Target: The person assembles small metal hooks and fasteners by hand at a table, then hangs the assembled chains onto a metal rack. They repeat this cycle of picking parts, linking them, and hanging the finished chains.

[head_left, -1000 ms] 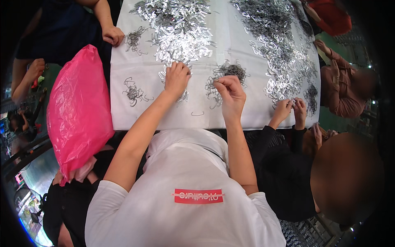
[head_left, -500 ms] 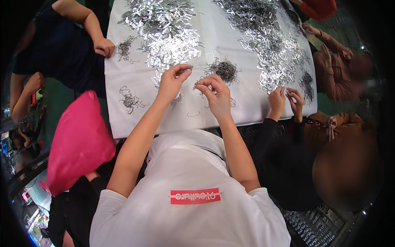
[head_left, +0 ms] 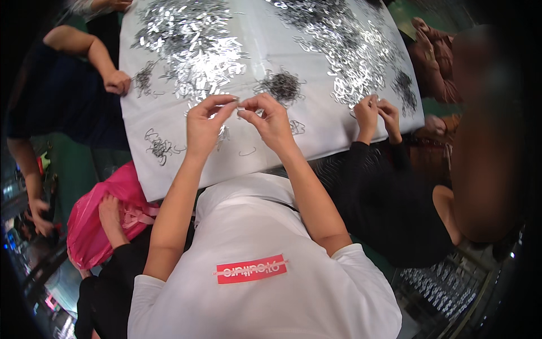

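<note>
My left hand [head_left: 206, 125] is closed in a pinch, thumb against forefinger, above the near part of the white-covered table [head_left: 226, 164]. Opposite it, my right hand [head_left: 271, 124] pinches a small metal piece [head_left: 240, 106], and the fingertips of both hands nearly meet there. What the left fingers hold is too small to make out. Just beyond my hands spreads a heap of shiny, flat silver metal pieces [head_left: 209, 62]. A dark tangle of thin wire hooks [head_left: 281, 85] lies beyond my right hand. One loose wire hook [head_left: 247, 152] rests nearer to me.
A second heap of silver pieces [head_left: 358, 73] lies to the right, where a co-worker's hands [head_left: 375, 116] work. Small wire piles [head_left: 160, 148] dot the left side. Another person's fist [head_left: 117, 82] rests at the left edge. A person handles a pink plastic bag [head_left: 90, 220] beside me.
My two hands have come together, fingertips nearly meeting. The view has shifted, moving the table leftward in it. At left, the pink bag is lower and a person's hand now shows against it.
</note>
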Available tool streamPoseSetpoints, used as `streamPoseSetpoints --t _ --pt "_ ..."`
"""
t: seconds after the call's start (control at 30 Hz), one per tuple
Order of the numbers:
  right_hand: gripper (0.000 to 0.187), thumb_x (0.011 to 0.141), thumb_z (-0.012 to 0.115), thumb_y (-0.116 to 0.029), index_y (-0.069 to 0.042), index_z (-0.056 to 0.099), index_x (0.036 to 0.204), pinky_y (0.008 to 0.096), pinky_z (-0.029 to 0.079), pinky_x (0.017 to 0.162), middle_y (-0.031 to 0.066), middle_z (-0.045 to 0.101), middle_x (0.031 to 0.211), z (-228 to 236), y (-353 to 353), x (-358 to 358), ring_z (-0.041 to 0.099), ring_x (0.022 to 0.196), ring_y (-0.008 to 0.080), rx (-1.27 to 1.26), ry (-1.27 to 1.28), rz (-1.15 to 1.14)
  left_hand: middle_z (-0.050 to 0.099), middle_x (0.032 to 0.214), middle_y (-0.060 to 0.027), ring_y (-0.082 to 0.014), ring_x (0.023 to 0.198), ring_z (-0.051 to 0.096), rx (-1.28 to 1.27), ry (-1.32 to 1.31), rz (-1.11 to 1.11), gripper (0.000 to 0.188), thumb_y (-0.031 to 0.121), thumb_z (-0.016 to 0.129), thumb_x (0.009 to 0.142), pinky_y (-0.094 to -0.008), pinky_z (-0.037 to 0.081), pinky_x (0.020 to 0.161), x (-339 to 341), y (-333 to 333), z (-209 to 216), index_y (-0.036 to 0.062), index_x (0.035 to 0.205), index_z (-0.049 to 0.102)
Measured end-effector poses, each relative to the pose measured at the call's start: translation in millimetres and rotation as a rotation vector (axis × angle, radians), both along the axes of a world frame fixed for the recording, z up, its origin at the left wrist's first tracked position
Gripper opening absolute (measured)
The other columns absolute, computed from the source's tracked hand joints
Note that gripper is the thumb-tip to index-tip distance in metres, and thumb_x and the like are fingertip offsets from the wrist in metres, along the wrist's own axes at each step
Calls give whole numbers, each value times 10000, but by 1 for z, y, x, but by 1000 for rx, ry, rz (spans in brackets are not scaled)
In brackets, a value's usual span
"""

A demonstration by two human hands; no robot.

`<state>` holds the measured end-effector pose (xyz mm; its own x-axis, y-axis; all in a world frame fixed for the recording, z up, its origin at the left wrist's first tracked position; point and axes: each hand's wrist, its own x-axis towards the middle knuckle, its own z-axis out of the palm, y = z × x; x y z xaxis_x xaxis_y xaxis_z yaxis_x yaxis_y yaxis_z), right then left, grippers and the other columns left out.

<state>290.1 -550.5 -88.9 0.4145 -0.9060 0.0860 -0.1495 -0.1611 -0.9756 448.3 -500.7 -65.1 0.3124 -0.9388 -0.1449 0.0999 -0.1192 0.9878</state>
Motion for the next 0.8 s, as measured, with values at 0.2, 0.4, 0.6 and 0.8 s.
streamPoseSetpoints --t 0.2,0.4,0.6,0.8 --pt "128 787 693 -166 -83 720 881 357 500 724 99 659 895 -39 -37 -95 647 807 256 8 670 -229 693 915 -33 -79 838 618 -70 5 57 123 55 697 838 -215 478 742 5 -1 -8 16 955 697" --pt "109 814 654 -187 -94 690 858 399 496 732 78 666 887 -77 -30 -119 643 840 288 -62 1183 -115 691 929 -33 -82 845 615 -82 24 56 138 52 694 842 -212 473 746 6 -4 -8 18 975 691" --pt "98 814 652 -121 -61 649 891 411 488 709 120 663 873 -73 -23 -108 639 808 283 -222 1041 -253 695 919 -26 -83 837 617 -104 -18 39 119 50 689 838 -224 473 762 4 0 -6 20 952 700" --pt "126 881 631 -85 -18 659 983 240 462 665 49 666 841 -14 -11 -49 593 735 107 200 120 -268 703 898 -20 -102 849 627 -113 -142 41 103 70 696 822 -266 474 808 -7 6 -2 62 923 718"
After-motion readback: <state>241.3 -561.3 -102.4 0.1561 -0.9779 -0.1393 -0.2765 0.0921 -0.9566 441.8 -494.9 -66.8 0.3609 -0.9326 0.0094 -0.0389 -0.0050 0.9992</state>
